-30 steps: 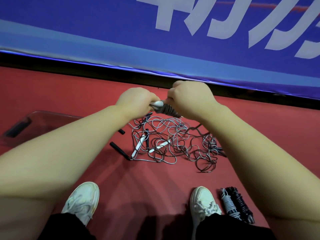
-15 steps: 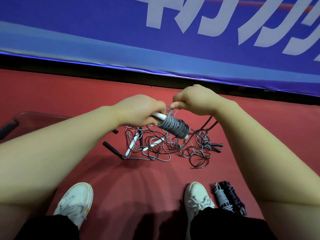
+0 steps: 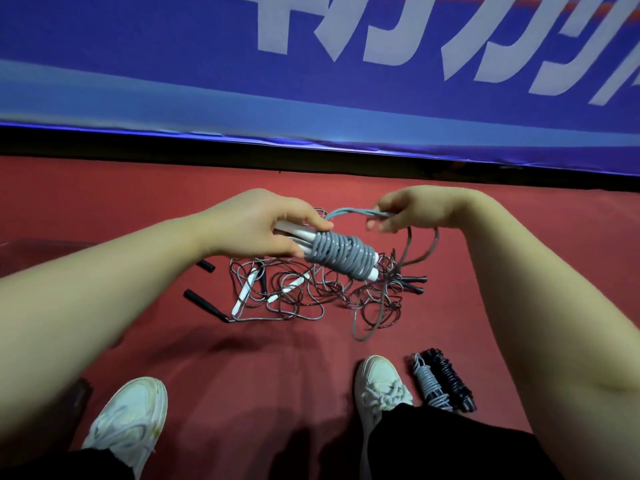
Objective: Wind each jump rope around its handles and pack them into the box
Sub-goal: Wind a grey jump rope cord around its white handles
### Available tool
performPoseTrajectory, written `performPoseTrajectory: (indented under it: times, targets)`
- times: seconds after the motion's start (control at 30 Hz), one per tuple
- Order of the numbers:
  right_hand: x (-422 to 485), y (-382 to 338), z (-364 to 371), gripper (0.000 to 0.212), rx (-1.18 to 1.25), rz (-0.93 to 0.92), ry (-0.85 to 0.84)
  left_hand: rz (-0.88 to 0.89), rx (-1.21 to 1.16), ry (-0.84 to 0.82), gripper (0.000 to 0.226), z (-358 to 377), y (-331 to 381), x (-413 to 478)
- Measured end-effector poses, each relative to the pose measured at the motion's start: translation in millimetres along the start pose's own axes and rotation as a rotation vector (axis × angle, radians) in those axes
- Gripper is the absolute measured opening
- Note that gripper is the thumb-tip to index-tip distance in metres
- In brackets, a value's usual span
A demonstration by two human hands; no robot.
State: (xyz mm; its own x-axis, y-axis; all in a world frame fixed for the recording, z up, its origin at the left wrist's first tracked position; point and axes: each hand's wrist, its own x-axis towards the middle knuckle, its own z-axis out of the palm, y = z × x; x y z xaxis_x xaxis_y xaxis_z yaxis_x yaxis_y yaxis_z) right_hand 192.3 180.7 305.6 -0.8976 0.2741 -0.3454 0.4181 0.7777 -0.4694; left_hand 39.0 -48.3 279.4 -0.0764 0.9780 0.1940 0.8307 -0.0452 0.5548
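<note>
Above tangle [image 3: 311, 296]: left hand [image 3: 256, 226] grips grey bundle [image 3: 341, 256] by its handles [image 3: 294, 233].
Right hand [image 3: 412, 211]: pinches bundle's loose cord [image 3: 353, 212].

The person has bare forearms, black trousers [image 3: 450, 448] and white lace-up sneakers [image 3: 382, 384] with pale mesh uppers.

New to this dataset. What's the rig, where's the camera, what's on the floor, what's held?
No robot here: a person works with bare hands, and every picture comes from one wide-angle camera on their head, looking forward and down. The left hand grips the handle end of a grey jump rope, mostly coiled round its white handles; the right hand pinches its loose strand. Below, on the red floor, lies a tangle of ropes with black and white handles. Beside the right shoe lie a grey bundle and a black bundle, both wound. A blue banner runs behind.
</note>
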Motion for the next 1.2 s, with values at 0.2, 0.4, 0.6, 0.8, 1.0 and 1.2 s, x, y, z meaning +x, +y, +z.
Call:
performPoseTrajectory:
  times: [0.2,0.4,0.6,0.8,1.0,1.2]
  targets:
    - [30.0,2.1,30.0,0.059,-0.623,0.077,0.698,-0.075,-0.308,0.046,0.051,3.7,13.4,8.7]
    - [36.2,-45.8,75.1,0.039,-0.098,-0.169,0.189,-0.146,-0.662,0.212,0.037,-4.1,9.9,15.3]
    - [48.0,-75.5,81.6,0.018,0.894,-0.269,0.359,-0.29,-0.906,0.452,0.036,-18.8,-10.0,15.8]
    - [56.1,-71.9,76.8,0.027,0.09,-0.21,0.62,-0.501,-0.892,0.484,0.022,-14.2,-22.1,13.4]
    - [56.7,-80.4,71.6,0.028,0.056,-0.206,0.715,-0.573,-1.435,0.519,0.01,-18.9,-11.2,18.3]
    - [51.8,-92.3,66.7,0.029,0.572,-0.089,0.578,-0.565,-1.534,0.414,0.015,-22.6,-12.4,16.6]
